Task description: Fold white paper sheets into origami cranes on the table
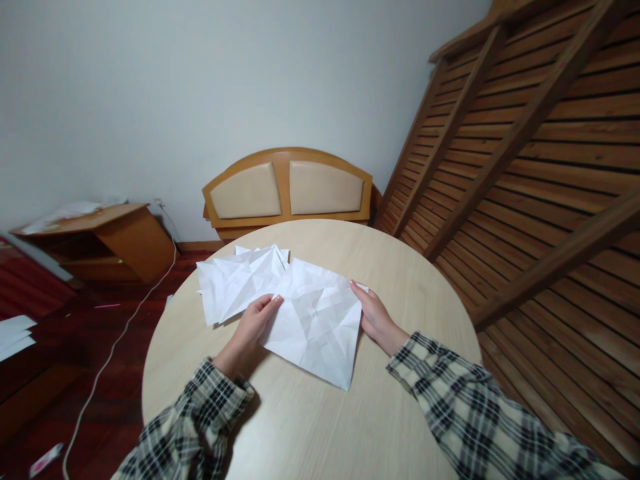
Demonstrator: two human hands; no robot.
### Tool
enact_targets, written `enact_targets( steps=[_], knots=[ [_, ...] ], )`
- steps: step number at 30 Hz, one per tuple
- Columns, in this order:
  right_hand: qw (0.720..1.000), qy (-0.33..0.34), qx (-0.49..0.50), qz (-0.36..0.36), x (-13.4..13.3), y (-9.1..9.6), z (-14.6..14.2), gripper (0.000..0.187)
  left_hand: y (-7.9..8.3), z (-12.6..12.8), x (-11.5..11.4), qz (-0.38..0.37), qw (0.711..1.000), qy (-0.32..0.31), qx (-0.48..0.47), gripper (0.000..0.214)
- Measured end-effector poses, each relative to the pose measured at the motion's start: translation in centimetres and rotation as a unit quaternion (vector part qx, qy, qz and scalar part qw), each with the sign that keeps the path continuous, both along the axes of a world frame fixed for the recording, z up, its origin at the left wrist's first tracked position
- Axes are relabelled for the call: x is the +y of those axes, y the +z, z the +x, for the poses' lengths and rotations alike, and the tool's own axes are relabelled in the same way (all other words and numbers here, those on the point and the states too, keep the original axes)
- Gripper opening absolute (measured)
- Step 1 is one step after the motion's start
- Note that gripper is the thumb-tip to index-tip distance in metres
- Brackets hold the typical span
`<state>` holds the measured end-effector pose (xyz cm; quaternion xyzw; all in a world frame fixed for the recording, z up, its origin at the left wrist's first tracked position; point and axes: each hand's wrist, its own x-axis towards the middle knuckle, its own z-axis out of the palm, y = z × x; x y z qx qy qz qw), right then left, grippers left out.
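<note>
Paper (pixel 315 313), white and heavily creased, is spreading between the person's two hands in the head view, above the middle of a round table (pixel 400 267). The left hand (pixel 257 319) is closing on its left side in a pinch, the thumb pressing on top and the other fingers mostly hiding beneath. The right hand (pixel 376 317) is gripping the right edge near the far corner, its thumb lying along the top and its fingers curling behind, partly out of sight. The near corner is pointing toward the person; whether it is touching the tabletop, one cannot tell. More crumpled sheets (pixel 240 277) are lying just beyond the left hand, by the far left rim, and the held piece is meeting their right side in view. To the right of the right hand, pale wood is stretching as far as the curved rim, and more of it is running between the two plaid sleeves. Beyond the far rim a padded headboard (pixel 285 173) is standing against the wall. Slatted wooden panelling (pixel 500 167) is rising close along the right, while a white cord (pixel 113 357) is trailing over the dark red floor (pixel 100 343) on the left.
</note>
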<state>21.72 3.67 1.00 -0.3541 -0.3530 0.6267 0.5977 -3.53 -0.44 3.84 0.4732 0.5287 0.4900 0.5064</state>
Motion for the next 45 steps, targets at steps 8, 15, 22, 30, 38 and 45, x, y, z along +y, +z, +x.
enact_targets(
  steps=[8,15,22,30,38,45],
  knots=[
    [1.0,-0.004,0.006,-0.021,0.1,-0.4,-0.1,0.04,0.2,-0.5,0.2,0.084,0.99,0.041,0.102,0.045],
    [0.999,-0.031,0.033,-0.03,0.4,-0.5,0.4,0.037,0.7,-1.1,0.4,0.136,0.975,0.075,0.156,0.042],
    [0.995,-0.06,0.037,-0.072,1.0,-0.2,2.1,0.018,-0.3,-6.4,2.1,0.179,0.894,0.315,0.262,0.04],
    [0.995,-0.045,0.01,-0.091,1.0,0.3,2.0,0.023,-1.7,-10.1,3.9,0.084,0.761,0.394,0.509,0.029],
    [0.996,-0.063,-0.038,-0.045,1.0,0.1,2.5,0.021,-2.5,-6.9,3.2,0.26,0.755,0.215,0.563,0.046],
    [0.992,-0.068,-0.106,0.001,0.5,0.2,2.4,0.035,-4.3,-5.7,3.6,0.18,0.696,0.057,0.693,0.048]
  ],
)
